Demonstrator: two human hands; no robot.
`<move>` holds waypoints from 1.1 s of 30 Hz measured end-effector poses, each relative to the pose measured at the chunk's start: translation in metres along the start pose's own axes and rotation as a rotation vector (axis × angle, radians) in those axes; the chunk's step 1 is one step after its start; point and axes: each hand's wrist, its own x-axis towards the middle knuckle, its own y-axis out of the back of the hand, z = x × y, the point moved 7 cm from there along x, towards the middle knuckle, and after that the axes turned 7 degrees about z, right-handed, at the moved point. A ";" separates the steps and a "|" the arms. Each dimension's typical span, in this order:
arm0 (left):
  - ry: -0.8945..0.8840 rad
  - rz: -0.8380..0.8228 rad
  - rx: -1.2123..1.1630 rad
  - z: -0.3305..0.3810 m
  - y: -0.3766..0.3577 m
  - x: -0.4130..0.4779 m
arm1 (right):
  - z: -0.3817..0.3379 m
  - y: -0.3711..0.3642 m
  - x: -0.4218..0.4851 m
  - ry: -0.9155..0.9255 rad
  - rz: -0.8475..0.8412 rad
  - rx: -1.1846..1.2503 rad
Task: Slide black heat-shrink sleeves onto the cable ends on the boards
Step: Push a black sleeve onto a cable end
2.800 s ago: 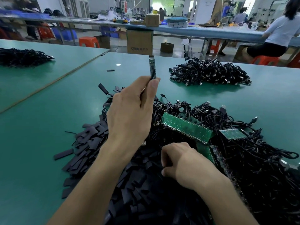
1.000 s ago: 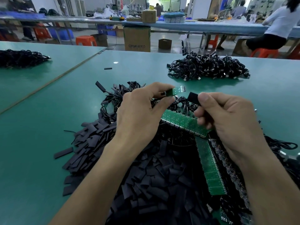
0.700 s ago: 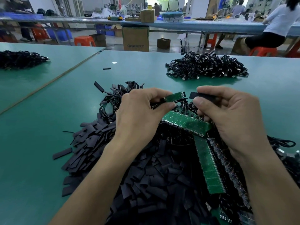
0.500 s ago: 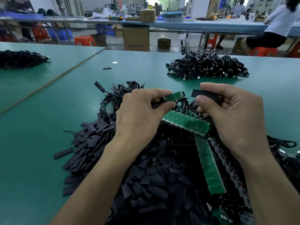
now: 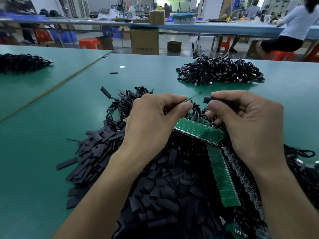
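sleeve (image 5: 207, 100): rear hidden by right hand (image 5: 248, 125) | cable end (image 5: 194, 97): blurred

both forearms reach forward; the left hand (image 5: 151, 121) and the right hand (image 5: 248, 123) are raised, each with thumb and fingers pinched.

Even overhead light, soft shadows — one small glare spot (image 5: 122, 66); wide-angle bending and blur at edges.

From my end the table (image 5: 51, 135) reads teal-green, the heap of heat-shrink sleeves (image 5: 155, 187) matt black, and the single sleeve (image 5: 207, 100) and thin cable end (image 5: 194, 96) dark as well. The circuit boards (image 5: 198, 130) are bright green, speckled with rows of pale dots. Further off I see a black cable bundle (image 5: 219, 71), orange stools (image 5: 89, 43), blue crates (image 5: 63, 36) and a brown cardboard box (image 5: 144, 41)
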 end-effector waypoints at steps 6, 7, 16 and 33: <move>-0.040 -0.058 0.078 0.005 -0.003 -0.001 | -0.004 0.001 -0.001 0.032 0.020 -0.005; -0.044 -0.075 0.072 0.006 -0.004 -0.001 | -0.004 0.002 -0.001 0.035 0.026 -0.005; 0.076 -0.274 -0.234 0.007 -0.012 -0.003 | -0.006 0.002 0.000 0.055 0.024 0.041; 0.131 -0.315 -0.306 0.004 -0.011 -0.002 | -0.009 -0.004 -0.003 0.048 -0.047 0.091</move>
